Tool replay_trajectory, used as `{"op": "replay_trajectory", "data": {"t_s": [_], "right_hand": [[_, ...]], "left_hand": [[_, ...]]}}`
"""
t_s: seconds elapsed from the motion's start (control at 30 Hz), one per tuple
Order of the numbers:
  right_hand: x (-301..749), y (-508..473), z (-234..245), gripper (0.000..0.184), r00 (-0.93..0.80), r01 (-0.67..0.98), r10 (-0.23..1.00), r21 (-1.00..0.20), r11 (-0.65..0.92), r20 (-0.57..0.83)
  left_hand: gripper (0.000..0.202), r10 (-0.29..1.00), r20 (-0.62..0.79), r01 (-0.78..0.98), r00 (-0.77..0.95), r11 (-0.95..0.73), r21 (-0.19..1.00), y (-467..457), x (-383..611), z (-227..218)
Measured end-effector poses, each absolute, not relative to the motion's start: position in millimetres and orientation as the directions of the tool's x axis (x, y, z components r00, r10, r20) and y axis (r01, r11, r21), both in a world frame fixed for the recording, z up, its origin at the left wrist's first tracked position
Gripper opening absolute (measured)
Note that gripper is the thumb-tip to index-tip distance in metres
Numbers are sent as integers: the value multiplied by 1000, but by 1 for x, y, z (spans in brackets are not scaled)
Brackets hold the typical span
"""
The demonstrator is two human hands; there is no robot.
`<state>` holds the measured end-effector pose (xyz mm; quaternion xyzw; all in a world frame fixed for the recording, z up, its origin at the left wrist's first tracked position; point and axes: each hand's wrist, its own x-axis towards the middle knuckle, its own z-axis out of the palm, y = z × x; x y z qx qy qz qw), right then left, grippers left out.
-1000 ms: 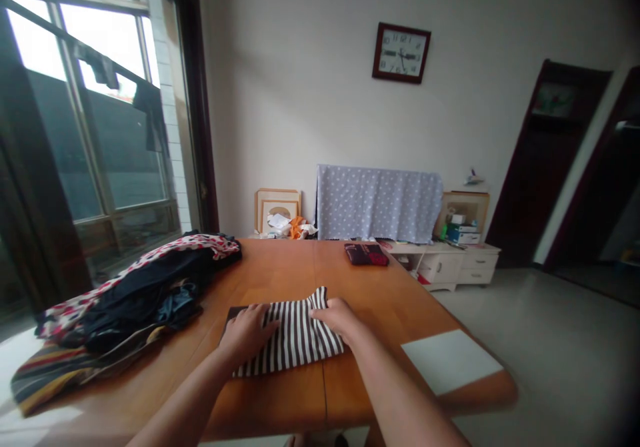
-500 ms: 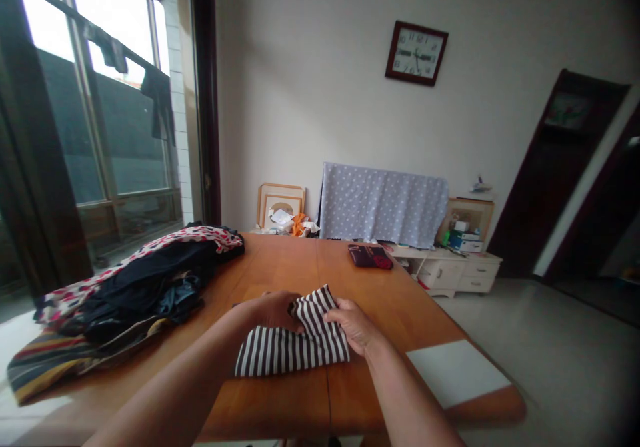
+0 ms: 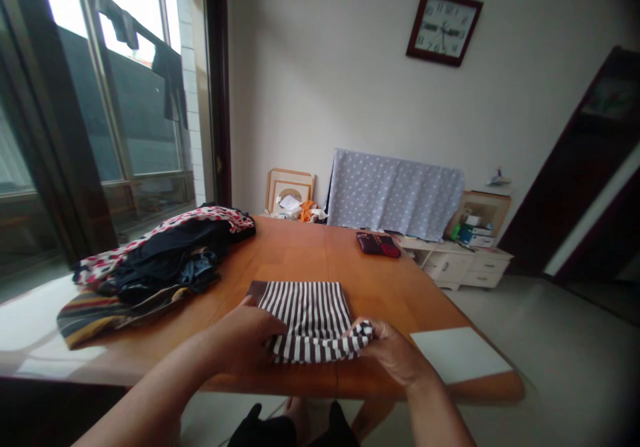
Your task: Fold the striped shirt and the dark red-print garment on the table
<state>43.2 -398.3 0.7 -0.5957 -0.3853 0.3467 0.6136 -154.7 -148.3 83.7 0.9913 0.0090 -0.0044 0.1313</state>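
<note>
Probably light, soft and limp, the striped cloth (image 3: 307, 303) lies at the near side of the table (image 3: 295, 247) — left hand (image 3: 250, 337) and right hand (image 3: 393, 353) pinch its near corners, sensible holding places

Both hands (image 3: 253, 337) (image 3: 393, 352) in a grip, thumbs (image 3: 276, 327) inward, forearms (image 3: 170, 380) (image 3: 433, 400) slanted together.

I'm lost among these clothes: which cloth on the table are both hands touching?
The dark-and-white striped cloth, between the left hand and right hand; the folded dark red cloth and clothes pile lie apart from both.
</note>
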Motion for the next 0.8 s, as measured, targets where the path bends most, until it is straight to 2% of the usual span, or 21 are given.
{"op": "replay_trajectory", "data": {"t_s": [0.23,0.37,0.63,0.8], "right_hand": [[19,-422,4,27,368,147,930,-987,-65,-6],[17,-425,1,26,385,150,922,-982,-111,-45],[31,-419,-18,21,521,7,853,-1000,12,14],[37,-421,-22,26,515,-5,857,-1000,-3,-5]], "left_hand": [[16,-45,-190,30,981,-927,374,-171,-178,61],[16,-64,-221,30,973,-916,399,-169,-181,50],[25,-32,-297,91,954,-915,393,-159,-159,58],[30,-43,-338,86,940,-930,356,-158,-147,66]]}}
